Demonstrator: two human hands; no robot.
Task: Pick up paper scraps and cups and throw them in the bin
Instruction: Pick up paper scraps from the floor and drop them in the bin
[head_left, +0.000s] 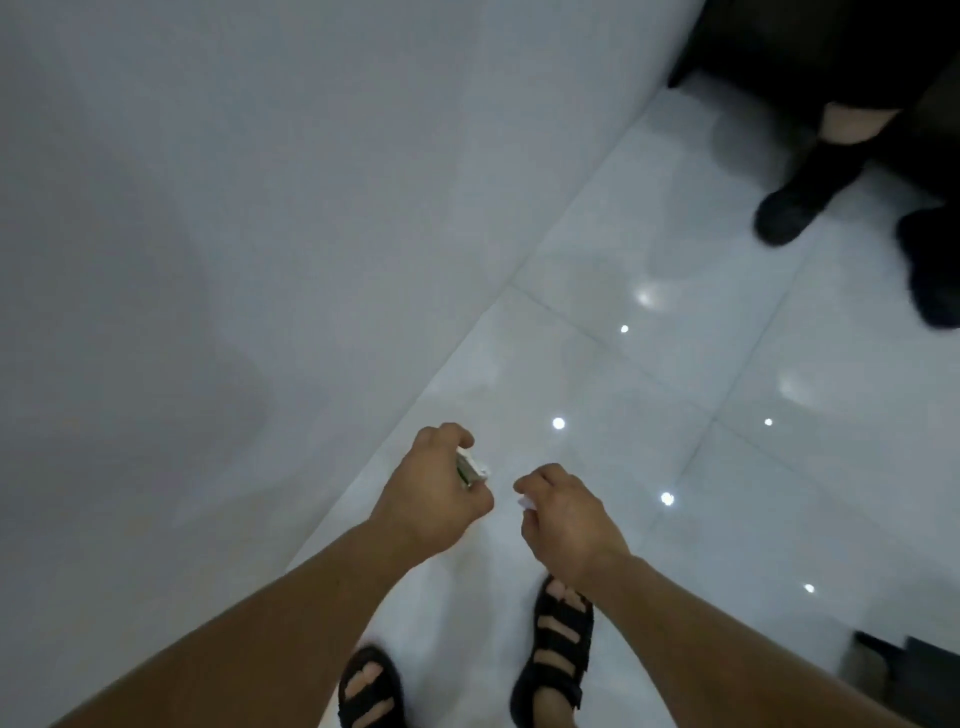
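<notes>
Paper scraps, two pieces, both held in the hand and clear of the floor

Head view, looking down:

- Scrap one (471, 470): flat, white with a green mark along one edge, blurred. Held in the left grip (434, 493), pinched between the thumb and curled fingers, with its end poking out toward the right. Whether it is paper or a flattened cup cannot be told.
- Scrap two (527, 503): small, white and crumpled. Only a corner shows at the fingertips of the right grip (566, 514), whose fingers are curled closed round it.
- Grips: both are held out in front of the body at about the same height, near each other but apart, backs of the hands up. Both forearms are bare.
- Floor (649, 364): large glossy white tiles with thin grout lines and small bright reflections of lamps.
- White surface (208, 208): plain, fills the left half and meets the floor along a diagonal line. Wall or panel, cannot tell.
- Sandals, black and strapped, one pair on the wearer's feet: left (371, 686), right (558, 660), the right one partly under the right forearm.
- Second person, upper right: black boots (795, 208) on the tiles, a bare knee (852, 122) above, dark clothing.
- Dark object (893, 660): lower right edge, cut off by the frame, not identifiable
</notes>
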